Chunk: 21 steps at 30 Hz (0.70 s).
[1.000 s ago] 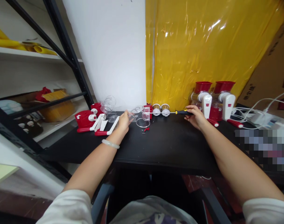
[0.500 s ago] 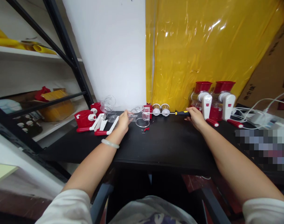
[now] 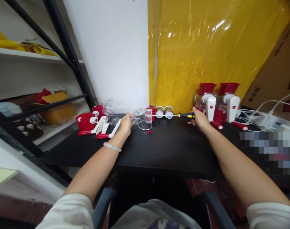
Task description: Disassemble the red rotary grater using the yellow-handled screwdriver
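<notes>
My right hand (image 3: 199, 119) is closed on the black-and-yellow handle of a long screwdriver (image 3: 185, 115). Its thin shaft runs level to the left and reaches into a clear plastic housing (image 3: 145, 125) with round openings. Gripping the left end of that housing is my left hand (image 3: 126, 123), fingers wrapped; a pale bangle is on the wrist. Where the screwdriver's tip ends cannot be made out through the plastic. On the black table (image 3: 164, 149) just below the housing lie a small red part (image 3: 149, 132) and tiny screw-like pieces (image 3: 146, 136).
Red bases (image 3: 84, 123) and white crank handles with red grips (image 3: 115, 129) lie at the left. Two drum graters (image 3: 168, 112) stand behind the screwdriver. At the right are two assembled rotary graters (image 3: 210, 103) and white cables (image 3: 252, 117). A metal shelf rack (image 3: 75, 63) borders the left.
The screwdriver handle has turned about its axis, its yellow marking showing differently. My right hand's fingers have shifted on it. My left hand and the housing stay nearly in place.
</notes>
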{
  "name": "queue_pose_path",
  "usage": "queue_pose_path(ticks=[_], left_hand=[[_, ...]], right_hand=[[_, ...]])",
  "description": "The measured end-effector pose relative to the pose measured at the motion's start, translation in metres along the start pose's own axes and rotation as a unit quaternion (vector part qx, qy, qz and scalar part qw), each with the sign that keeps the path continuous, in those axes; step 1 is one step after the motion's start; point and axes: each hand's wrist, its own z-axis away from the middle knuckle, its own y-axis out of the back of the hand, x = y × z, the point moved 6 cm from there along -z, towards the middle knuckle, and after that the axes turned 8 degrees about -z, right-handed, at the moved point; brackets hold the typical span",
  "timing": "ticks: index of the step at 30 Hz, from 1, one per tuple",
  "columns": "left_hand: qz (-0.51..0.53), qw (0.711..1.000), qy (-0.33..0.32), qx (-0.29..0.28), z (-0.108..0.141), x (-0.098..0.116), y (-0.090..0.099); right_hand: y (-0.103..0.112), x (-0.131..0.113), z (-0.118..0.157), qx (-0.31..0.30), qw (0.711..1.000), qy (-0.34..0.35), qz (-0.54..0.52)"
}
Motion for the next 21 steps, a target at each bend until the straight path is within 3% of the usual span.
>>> queue_pose_path(ticks=[4,8,14,18,21], left_hand=[[0.007,1.000,0.009,0.002,0.0002,-0.0001,-0.0001],[0.001,1.000,-0.002,-0.006,0.0005,0.0001,-0.0009],[0.012,1.000,0.009,0.002,0.0027,0.0016,-0.0012],[0.014,1.000,0.008,0.002,0.0021,0.0018,-0.0011],[0.016,1.000,0.005,0.001,0.0007,0.0010,-0.0004]], right_hand=[[0.0022,0.0025,0.0000,0.013,0.998,-0.001,0.060],[0.0025,0.0003,0.0008,0.035,0.999,-0.003,-0.017],[-0.0060,-0.0053,0.0031,-0.032,0.988,-0.009,-0.153],[-0.0050,0.0002,0.0025,-0.015,0.996,-0.038,-0.082],[-0.0041,0.0004,0.0027,-0.008,1.000,-0.015,0.015]])
